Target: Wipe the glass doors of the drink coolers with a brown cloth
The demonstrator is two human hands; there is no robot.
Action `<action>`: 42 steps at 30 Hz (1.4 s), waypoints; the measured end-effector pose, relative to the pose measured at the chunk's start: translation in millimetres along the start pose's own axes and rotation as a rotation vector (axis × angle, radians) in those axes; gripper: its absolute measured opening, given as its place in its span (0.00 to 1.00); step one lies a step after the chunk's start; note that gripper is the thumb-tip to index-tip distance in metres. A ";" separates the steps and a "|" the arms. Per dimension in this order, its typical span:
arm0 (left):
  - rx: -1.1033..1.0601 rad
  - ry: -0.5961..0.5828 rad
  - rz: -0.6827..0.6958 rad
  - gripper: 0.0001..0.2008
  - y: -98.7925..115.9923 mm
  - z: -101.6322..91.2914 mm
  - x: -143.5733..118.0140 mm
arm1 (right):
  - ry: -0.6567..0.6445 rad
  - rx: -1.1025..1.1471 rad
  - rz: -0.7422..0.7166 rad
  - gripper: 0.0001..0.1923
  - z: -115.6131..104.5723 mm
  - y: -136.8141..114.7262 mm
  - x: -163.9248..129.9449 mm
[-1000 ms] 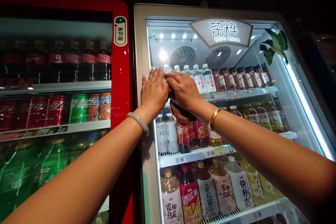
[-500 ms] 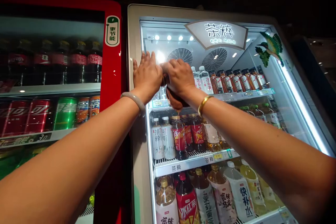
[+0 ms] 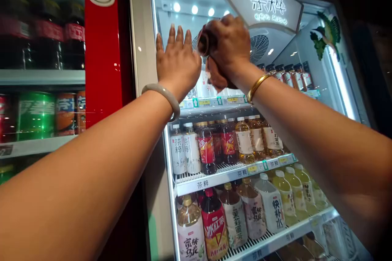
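My left hand point(image 3: 177, 63) lies flat against the glass door of a lit beige drinks fridge point(image 3: 139, 49), fingers spread and pointing up, a pale bangle on the wrist. Right beside it, my right hand point(image 3: 229, 45) is closed around a bunched brown cloth point(image 3: 214, 78) and presses it on the glass near the top, in front of the fans. A gold bangle sits on that wrist. The two hands almost touch.
Behind the glass are shelves of tea and water bottles point(image 3: 206, 151), with bigger bottles point(image 3: 214, 228) on the lower shelf. A white sign with characters point(image 3: 263, 4) hangs at the top. To the left stands a red fridge point(image 3: 102, 49) with cola bottles and cans.
Both hands have moved up the glass from the top shelf level to near the fans. The view has shifted closer and to the right.
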State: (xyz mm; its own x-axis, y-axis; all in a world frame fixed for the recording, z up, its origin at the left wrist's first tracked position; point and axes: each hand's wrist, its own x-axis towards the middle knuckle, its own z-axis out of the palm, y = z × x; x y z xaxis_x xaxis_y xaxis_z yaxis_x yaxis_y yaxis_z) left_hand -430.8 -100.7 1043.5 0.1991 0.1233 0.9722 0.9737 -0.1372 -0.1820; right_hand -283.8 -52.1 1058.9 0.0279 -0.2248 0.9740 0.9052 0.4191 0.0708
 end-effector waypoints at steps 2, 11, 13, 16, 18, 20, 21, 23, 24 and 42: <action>0.028 0.010 0.012 0.33 -0.4 0.8 0.8 | -0.001 -0.025 0.061 0.18 -0.6 5.4 0.9; -0.050 0.038 -0.027 0.33 -1.0 4.2 1.1 | 0.064 0.007 -0.029 0.14 12.8 -15.7 11.7; -0.083 0.022 -0.032 0.34 -1.6 3.6 0.2 | 0.052 -0.003 0.018 0.14 13.6 -10.1 16.1; -0.161 0.022 -0.024 0.35 -2.9 5.0 0.0 | 0.037 -0.002 0.034 0.18 10.2 -6.9 3.3; -0.174 0.049 -0.001 0.34 -3.5 6.9 0.4 | 0.035 0.021 -0.003 0.15 9.1 -10.5 -6.3; -0.127 0.079 0.015 0.32 -3.6 8.3 0.8 | 0.052 0.051 -0.047 0.13 11.2 -13.2 -5.5; -0.096 0.087 0.015 0.31 -3.3 8.6 1.0 | 0.067 0.061 -0.060 0.13 13.2 -12.2 -0.6; -0.045 0.088 0.001 0.30 -2.4 8.4 1.1 | 0.091 0.067 -0.056 0.14 17.5 -3.6 13.2; -0.032 0.079 -0.009 0.30 -1.8 8.0 1.1 | 0.098 0.065 -0.034 0.14 18.9 3.2 19.1; 0.117 -0.078 -0.079 0.34 6.8 4.7 3.6 | 0.053 -0.015 0.075 0.16 5.5 9.1 1.6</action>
State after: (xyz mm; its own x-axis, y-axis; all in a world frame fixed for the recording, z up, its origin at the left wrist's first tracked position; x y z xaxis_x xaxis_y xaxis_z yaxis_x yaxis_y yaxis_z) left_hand -422.9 -96.6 1045.1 0.1253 0.2056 0.9706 0.9920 -0.0091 -0.1261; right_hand -277.9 -43.8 1062.3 0.1178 -0.2401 0.9636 0.9059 0.4235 -0.0052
